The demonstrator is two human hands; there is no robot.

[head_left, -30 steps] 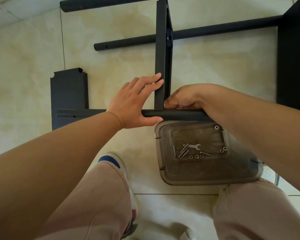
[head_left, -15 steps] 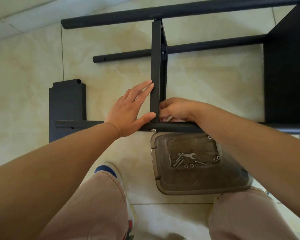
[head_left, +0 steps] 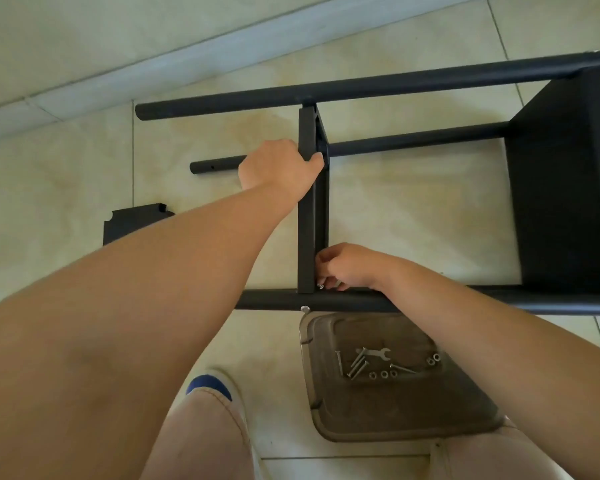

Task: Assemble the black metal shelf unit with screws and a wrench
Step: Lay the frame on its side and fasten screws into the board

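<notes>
Tiled floor [head_left: 66, 188], left hand [head_left: 278, 168] gripping shelf panel [head_left: 307, 216], right hand [head_left: 347, 266] pinching screw [head_left: 320, 286], tray [head_left: 395, 410] near

Tray [head_left: 329, 424] lies on the floor [head_left: 66, 188] before the shelf frame [head_left: 361, 301]; wrench [head_left: 378, 353] and screws [head_left: 355, 365] inside it; loose panel [head_left: 132, 223] left.

Black shelf frame [head_left: 378, 86], silver screws [head_left: 355, 365], brown translucent tray [head_left: 430, 420], cream floor tiles [head_left: 66, 202]

Shelf unit [head_left: 565, 174]: black metal, lying on its side on the floor, part-built; tubes joined by two panels. Loose panel [head_left: 125, 225]: flat on the floor, left. Screws [head_left: 355, 365], nuts and small wrench [head_left: 378, 353]: loose in tray [head_left: 413, 420].
</notes>
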